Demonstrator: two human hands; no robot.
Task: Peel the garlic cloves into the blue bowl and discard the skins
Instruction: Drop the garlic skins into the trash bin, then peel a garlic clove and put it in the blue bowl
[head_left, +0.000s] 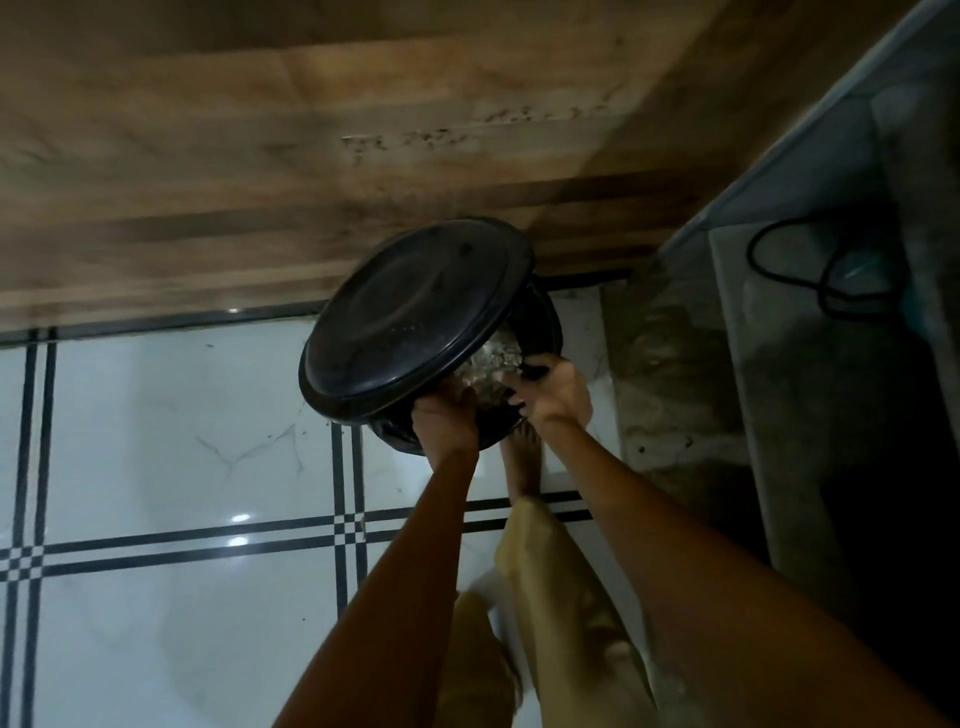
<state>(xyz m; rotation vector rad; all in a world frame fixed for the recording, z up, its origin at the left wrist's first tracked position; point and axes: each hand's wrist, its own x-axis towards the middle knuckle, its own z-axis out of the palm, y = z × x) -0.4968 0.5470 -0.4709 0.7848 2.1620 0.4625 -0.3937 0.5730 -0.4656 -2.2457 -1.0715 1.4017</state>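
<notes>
A black bin (540, 322) stands on the floor with its round lid (415, 317) tipped up towards me. Pale crumpled scraps (493, 364), perhaps garlic skins, show inside the opening. My left hand (447, 415) reaches in at the lid's lower edge with its back to me, and its fingers are hidden. My right hand (553, 395) curls its fingers round the black liner edge (535, 371) at the bin's rim. The blue bowl and the garlic cloves are out of view.
The bin sits against a wood-grain cabinet front (311, 156). White floor tiles with black lines (182, 441) spread to the left. A grey concrete ledge (779, 364) with a black cable (810, 260) rises at the right. My bare foot (522, 462) is by the bin's base.
</notes>
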